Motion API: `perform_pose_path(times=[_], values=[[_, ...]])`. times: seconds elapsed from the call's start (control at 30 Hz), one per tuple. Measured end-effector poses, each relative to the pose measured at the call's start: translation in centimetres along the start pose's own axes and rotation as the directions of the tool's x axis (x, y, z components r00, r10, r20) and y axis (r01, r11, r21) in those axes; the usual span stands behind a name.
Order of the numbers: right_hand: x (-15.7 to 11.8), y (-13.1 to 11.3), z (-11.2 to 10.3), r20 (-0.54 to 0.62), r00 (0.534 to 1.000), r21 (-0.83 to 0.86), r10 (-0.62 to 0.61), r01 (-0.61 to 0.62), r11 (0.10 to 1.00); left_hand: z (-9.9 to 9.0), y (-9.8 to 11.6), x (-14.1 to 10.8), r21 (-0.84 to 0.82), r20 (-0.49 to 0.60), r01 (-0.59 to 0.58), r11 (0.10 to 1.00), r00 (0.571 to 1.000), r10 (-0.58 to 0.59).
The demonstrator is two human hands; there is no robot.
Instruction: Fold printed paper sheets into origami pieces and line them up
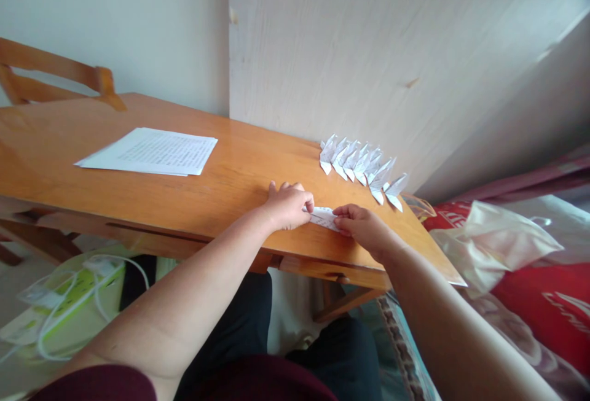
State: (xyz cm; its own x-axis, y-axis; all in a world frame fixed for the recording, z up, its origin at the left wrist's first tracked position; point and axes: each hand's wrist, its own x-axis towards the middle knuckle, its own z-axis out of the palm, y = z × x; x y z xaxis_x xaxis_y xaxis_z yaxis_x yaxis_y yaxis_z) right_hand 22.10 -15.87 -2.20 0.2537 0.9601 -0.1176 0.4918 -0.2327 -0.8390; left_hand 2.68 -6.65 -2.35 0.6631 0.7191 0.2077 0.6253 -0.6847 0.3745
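Observation:
A narrow strip of folded printed paper (324, 218) lies near the front edge of the wooden table, between my two hands. My left hand (289, 206) pinches its left end, fingers curled. At the other end my right hand (359, 224) grips the paper between thumb and fingers. Beyond my hands, several folded paper pieces (353, 160) with pointed upright tips stand in a slanting row by the wall panel. A stack of printed sheets (150, 152) rests flat on the left part of the table.
The wooden table (249, 161) meets a pale panel (369, 51) at the back. A wooden chair (59, 69) stands at the far left. Red and white bags (498, 241) crowd the right end. Below left, white cables (94, 290) lie on a green-and-white box.

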Motion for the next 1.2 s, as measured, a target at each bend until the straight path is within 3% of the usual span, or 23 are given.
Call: perform_pose_path(times=[0.23,0.33,0.5,0.63,1.2], values=[[0.6,-0.3,0.3,0.001,1.000,-0.112,0.018,-0.018,0.994,1.4,1.5,0.1,0.059,-0.062,-0.164,0.985,0.984,0.167],[0.9,-0.5,0.5,0.010,1.000,-0.160,0.027,-0.025,0.987,2.0,1.3,0.1,0.053,-0.077,-0.143,0.988,0.986,0.147],[1.8,-1.4,0.4,0.038,0.998,-0.389,0.043,-0.025,0.921,2.1,0.8,0.4,0.045,-0.034,-0.127,0.991,0.991,0.129],[2.5,-2.1,0.1,0.087,0.993,-0.442,0.074,-0.028,0.897,1.9,0.6,0.5,0.052,-0.017,-0.119,0.992,0.993,0.120],[1.7,-2.3,-1.0,0.091,0.989,-0.444,0.119,-0.067,0.894,1.8,0.8,0.5,0.060,-0.004,-0.089,0.994,0.996,0.089]])
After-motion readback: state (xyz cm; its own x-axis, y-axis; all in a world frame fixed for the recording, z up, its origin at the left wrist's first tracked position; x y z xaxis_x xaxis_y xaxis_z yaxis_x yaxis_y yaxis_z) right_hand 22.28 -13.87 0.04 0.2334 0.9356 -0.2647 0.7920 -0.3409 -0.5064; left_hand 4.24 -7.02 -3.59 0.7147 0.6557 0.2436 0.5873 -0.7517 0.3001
